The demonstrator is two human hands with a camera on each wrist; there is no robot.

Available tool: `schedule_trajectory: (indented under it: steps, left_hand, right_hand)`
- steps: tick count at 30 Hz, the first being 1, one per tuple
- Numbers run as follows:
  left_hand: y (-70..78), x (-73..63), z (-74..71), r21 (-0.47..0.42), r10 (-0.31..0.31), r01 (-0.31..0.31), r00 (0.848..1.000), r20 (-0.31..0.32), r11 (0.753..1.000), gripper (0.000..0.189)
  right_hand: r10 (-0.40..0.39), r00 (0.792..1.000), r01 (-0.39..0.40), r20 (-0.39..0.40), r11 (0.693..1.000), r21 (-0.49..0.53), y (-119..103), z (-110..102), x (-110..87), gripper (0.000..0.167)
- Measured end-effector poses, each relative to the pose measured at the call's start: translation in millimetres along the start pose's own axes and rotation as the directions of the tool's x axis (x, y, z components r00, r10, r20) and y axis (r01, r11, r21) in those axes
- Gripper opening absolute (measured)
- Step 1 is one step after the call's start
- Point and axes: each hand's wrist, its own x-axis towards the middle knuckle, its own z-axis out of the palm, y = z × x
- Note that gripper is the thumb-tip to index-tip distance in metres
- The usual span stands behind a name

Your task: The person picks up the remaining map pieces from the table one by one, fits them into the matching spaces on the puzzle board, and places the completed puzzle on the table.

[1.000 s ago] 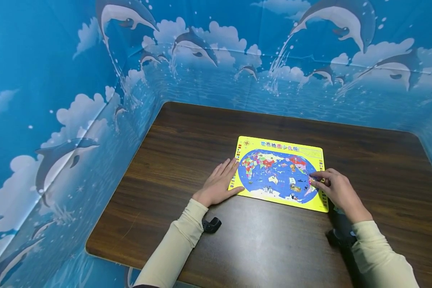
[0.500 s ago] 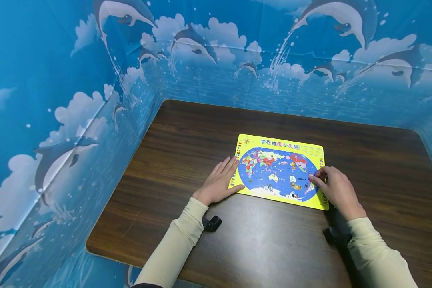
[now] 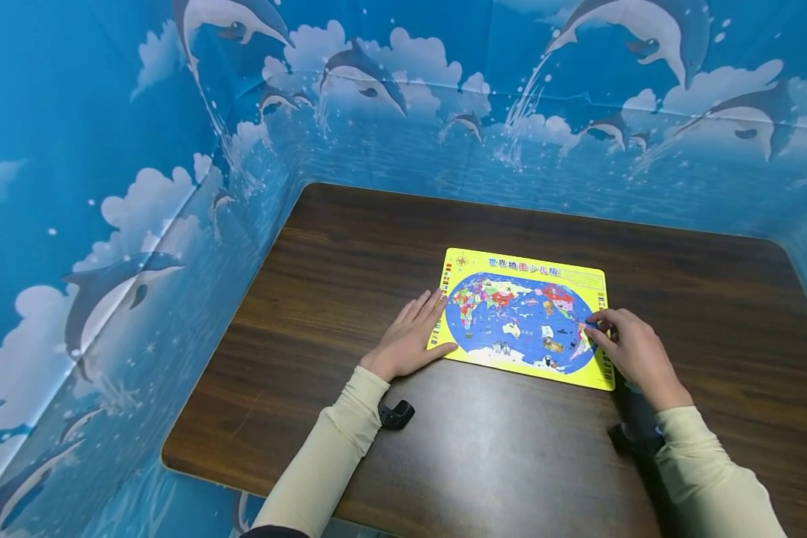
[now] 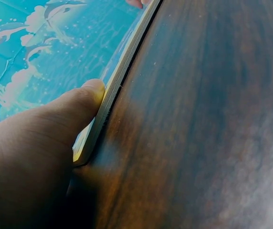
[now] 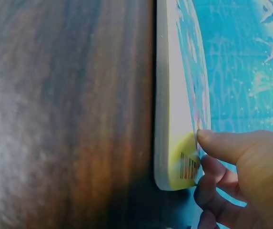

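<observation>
A yellow-bordered world map puzzle board (image 3: 518, 362) lies flat on the table, its blue oval map printed with coloured continents and small pictures. My left hand (image 3: 406, 336) rests spread at its left edge, fingers straight, thumb over the lower left corner. In the left wrist view, the thumb (image 4: 86, 102) presses on the board's rim. My right hand (image 3: 635, 351) has its thumb and index finger pinched around a small puzzle piece at South America, mostly hidden by the fingertips. In the right wrist view, the thumb (image 5: 222, 143) is right at the map surface, with the other fingers curled.
The dark wood-grain table (image 3: 350, 246) has rounded corners. Blue dolphin-print cloth (image 3: 403, 149) walls it in at the back and sides. A black wrist strap (image 3: 395, 415) sits at the left wrist, and a dark device (image 3: 635, 437) is by the right wrist.
My right hand's thumb and index finger shift slightly over the South America area, first left, then back right. The left hand stays in place on the board.
</observation>
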Motion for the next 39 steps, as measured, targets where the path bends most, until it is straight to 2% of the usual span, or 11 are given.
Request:
schedule_trajectory:
  steps: [6,10,14,17,22,28,30,34,36,39]
  left_hand:
    - [0.1,0.6,0.4,-0.002,-0.003,0.003,1.000,0.002,1.000,0.092]
    - [0.8,1.2,0.6,-0.011,-0.001,0.001,1.000,0.003,1.000,0.092]
    - [0.4,0.7,0.6,-0.009,0.002,-0.002,1.000,0.005,1.000,0.092]
    - [-1.2,0.0,0.8,0.001,-0.001,0.001,1.000,-0.001,1.000,0.091]
    - [-2.8,0.3,0.3,0.001,-0.003,0.003,1.000,-0.013,1.000,0.091]
    - [-1.6,0.1,0.8,-0.014,0.008,-0.008,1.000,-0.002,1.000,0.091]
    - [-1.6,-0.5,1.1,-0.011,0.004,-0.004,1.000,-0.001,1.000,0.091]
    - [-1.9,-1.0,0.9,0.000,0.000,0.000,1.000,-0.005,1.000,0.091]
    - [-1.8,-0.8,1.0,-0.001,0.004,-0.004,1.000,-0.008,1.000,0.091]
    - [-1.6,0.0,1.4,-0.002,0.010,-0.010,1.000,-0.009,1.000,0.091]
  right_hand:
    - [0.045,0.999,-0.045,-0.010,0.998,0.035,3,-6,-0.9,0.030]
    - [0.111,0.991,-0.106,-0.069,0.992,0.071,19,-28,-6.0,0.039]
    - [0.148,0.981,-0.142,-0.123,0.989,0.050,43,-54,-13.5,0.040]
    - [0.144,0.984,-0.141,-0.108,0.990,0.029,58,-67,-18.0,0.036]
    - [0.140,0.988,-0.140,-0.059,0.990,0.006,71,-76,-23.3,0.031]
    - [0.267,0.957,-0.272,-0.110,0.962,-0.032,80,-79,-28.8,0.031]
    - [0.249,0.964,-0.254,-0.092,0.966,-0.042,82,-78,-29.2,0.029]
    - [0.124,0.992,-0.125,-0.012,0.991,-0.040,78,-68,-28.1,0.024]
    - [0.078,0.997,-0.078,0.017,0.996,-0.032,73,-60,-28.5,0.022]
    - [0.065,0.997,-0.065,0.028,0.998,-0.008,65,-48,-30.7,0.021]
